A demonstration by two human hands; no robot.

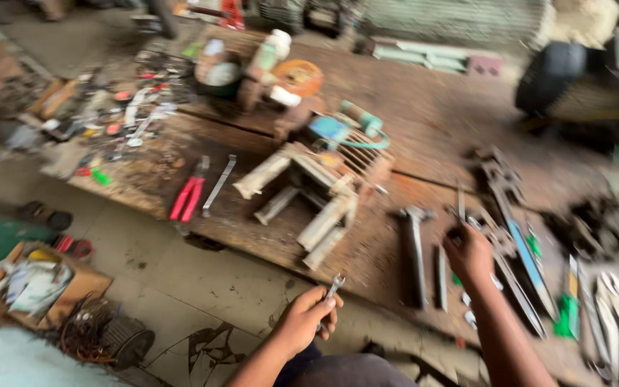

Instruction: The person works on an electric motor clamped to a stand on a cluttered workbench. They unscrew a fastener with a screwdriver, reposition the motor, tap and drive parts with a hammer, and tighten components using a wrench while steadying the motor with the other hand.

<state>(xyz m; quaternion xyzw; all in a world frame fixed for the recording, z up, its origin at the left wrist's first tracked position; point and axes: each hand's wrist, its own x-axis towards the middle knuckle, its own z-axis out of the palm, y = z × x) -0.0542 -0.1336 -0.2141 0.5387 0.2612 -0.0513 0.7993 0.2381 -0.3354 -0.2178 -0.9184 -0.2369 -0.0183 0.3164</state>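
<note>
A: Start at the left edge — what's down there?

B: A cardboard box (41, 283) of papers and scraps sits on the concrete floor (180, 279), with a tangle of wire beside it. Above that, the low wooden table (424, 122) begins, its left end strewn with small parts too blurred to name.

A: And moving along?

B: Red-handled pliers (189, 193) lie near the table's front edge, just beside a flat metal strip (219, 184). They seem set within easy reach of someone sitting low at that edge. Next comes a pale metal frame assembly (317, 190), tilted and resting on the boards, with a teal power tool (352, 125) behind it.

A: The hands?

B: The left hand (304, 320) is held off the table, over the floor, fingers curled closed around a small wrench (332, 287) whose open end sticks up past the knuckles — gripped by the shank, as you'd hold it ready for use. The right hand (469, 256) reaches onto the table, fingers bent down among a row of long tools; I cannot tell whether it has closed on one. A hammer (415, 247) lies just left of it, files and blades (524, 265) to its right, laid roughly parallel.

A: The room?

B: A cluttered workshop — worn, stained boards, corrugated sheeting at the back, a dark tyre-like shape (549, 75) at upper right.
</note>
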